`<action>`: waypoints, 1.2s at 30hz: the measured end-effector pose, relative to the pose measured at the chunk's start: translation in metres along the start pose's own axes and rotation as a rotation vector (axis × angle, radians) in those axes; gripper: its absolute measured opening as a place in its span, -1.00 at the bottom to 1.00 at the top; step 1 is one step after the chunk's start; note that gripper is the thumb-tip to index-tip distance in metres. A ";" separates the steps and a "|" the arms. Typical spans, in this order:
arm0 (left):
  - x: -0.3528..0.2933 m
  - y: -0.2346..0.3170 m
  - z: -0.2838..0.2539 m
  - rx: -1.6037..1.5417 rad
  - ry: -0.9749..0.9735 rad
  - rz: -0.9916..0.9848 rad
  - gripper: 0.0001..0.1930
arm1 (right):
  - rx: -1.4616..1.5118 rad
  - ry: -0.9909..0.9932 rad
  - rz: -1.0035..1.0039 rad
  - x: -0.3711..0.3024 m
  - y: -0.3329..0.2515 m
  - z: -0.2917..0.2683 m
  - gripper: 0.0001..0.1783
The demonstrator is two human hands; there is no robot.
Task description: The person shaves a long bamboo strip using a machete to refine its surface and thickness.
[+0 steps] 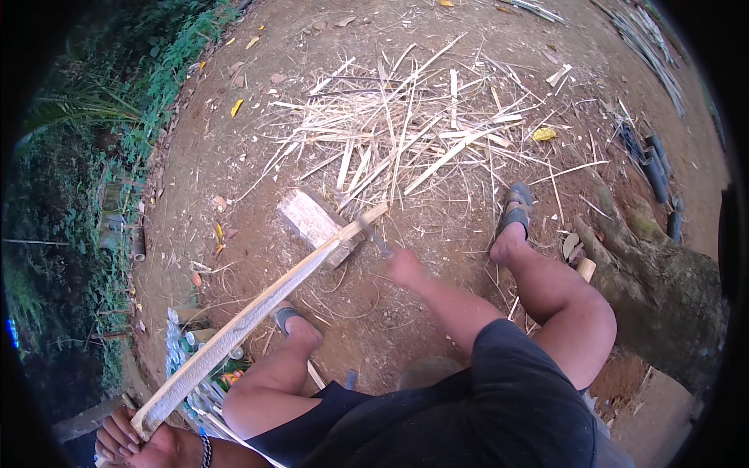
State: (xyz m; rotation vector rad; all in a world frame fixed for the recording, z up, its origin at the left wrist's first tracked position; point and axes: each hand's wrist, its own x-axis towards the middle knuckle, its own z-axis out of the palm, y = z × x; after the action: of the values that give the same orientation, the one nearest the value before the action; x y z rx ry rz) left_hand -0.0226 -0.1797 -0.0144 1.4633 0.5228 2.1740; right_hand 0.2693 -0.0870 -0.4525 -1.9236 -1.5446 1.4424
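A long pale strip of split wood or bamboo (257, 312), whitish along its inner face, slants from the lower left up to the middle. My left hand (129, 443), a bracelet at its wrist, is closed around the strip's near end. The far end lies across a chopped wooden block (312, 221) on the ground. In my right hand (406, 269), closed on its handle, is a knife; its short-looking blade (378, 239) meets the strip close to the far end. The handle is mostly hidden by my fingers, and whether the blade has bitten in cannot be made out.
Beyond the block spreads a heap of pale slivers and strips (406, 132). My sandalled feet stand either side. A tree root (655, 288) rises at the right, near dark tubes (655, 168). Long strips (644, 47) lie far right; green plants (101, 117) border the left.
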 end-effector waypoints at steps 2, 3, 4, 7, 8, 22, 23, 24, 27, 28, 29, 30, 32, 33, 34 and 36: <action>0.000 0.004 0.001 -0.065 -0.004 -0.029 -0.72 | -0.025 0.046 0.112 0.025 0.033 -0.003 -0.73; 0.001 0.003 0.002 -0.100 -0.008 -0.046 -0.71 | -0.033 0.035 0.037 0.031 0.031 -0.003 -0.72; 0.003 0.002 -0.001 -0.072 -0.009 -0.034 -0.70 | -0.043 -0.003 -0.034 0.014 0.006 -0.012 -0.71; 0.020 -0.005 -0.008 -0.063 -0.063 -0.049 -0.67 | 0.016 -0.025 -0.059 0.006 0.005 -0.006 -0.67; 0.025 -0.007 -0.009 -0.063 -0.076 -0.049 -0.67 | 0.050 -0.018 -0.046 0.013 0.008 0.001 -0.65; 0.042 -0.037 0.007 -0.006 -0.020 -0.025 -0.59 | -0.069 -0.011 0.167 0.061 0.050 -0.032 -0.67; 0.044 -0.039 0.003 0.007 -0.030 -0.016 -0.58 | -0.102 -0.019 0.122 0.057 0.043 -0.036 -0.67; 0.045 -0.039 0.000 0.020 -0.040 -0.008 -0.58 | -0.044 -0.018 0.194 0.058 0.055 -0.029 -0.67; 0.041 -0.039 0.010 -0.043 0.006 -0.036 -0.51 | 0.027 0.022 0.281 0.070 0.085 -0.014 -0.67; 0.041 -0.038 0.011 -0.063 0.007 -0.053 -0.48 | -0.014 0.031 0.240 0.069 0.086 -0.007 -0.67; 0.043 -0.034 0.000 -0.024 -0.011 -0.052 -0.54 | -0.054 0.040 0.198 0.068 0.088 0.000 -0.66; 0.048 -0.026 -0.019 0.019 -0.028 -0.064 -0.60 | -0.031 0.041 0.262 0.061 0.101 0.011 -0.65; 0.049 -0.012 -0.033 0.125 -0.001 -0.039 -0.64 | 0.013 0.062 0.348 0.063 0.113 0.018 -0.64; 0.047 -0.012 -0.044 0.175 0.051 -0.029 -0.64 | -0.048 0.006 0.345 0.067 0.111 0.010 -0.64; 0.045 -0.009 -0.049 0.238 0.100 -0.024 -0.64 | -0.106 -0.062 0.343 0.068 0.109 0.002 -0.64; 0.039 -0.010 -0.050 0.338 0.190 0.011 -0.61 | -0.164 -0.105 0.333 0.067 0.111 0.001 -0.63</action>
State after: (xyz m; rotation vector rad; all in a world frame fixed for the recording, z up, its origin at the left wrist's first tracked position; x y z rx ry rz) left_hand -0.0803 -0.1518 -0.0092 1.4287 0.9921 2.3304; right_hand 0.3273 -0.0726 -0.5673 -2.3255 -1.4791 1.6131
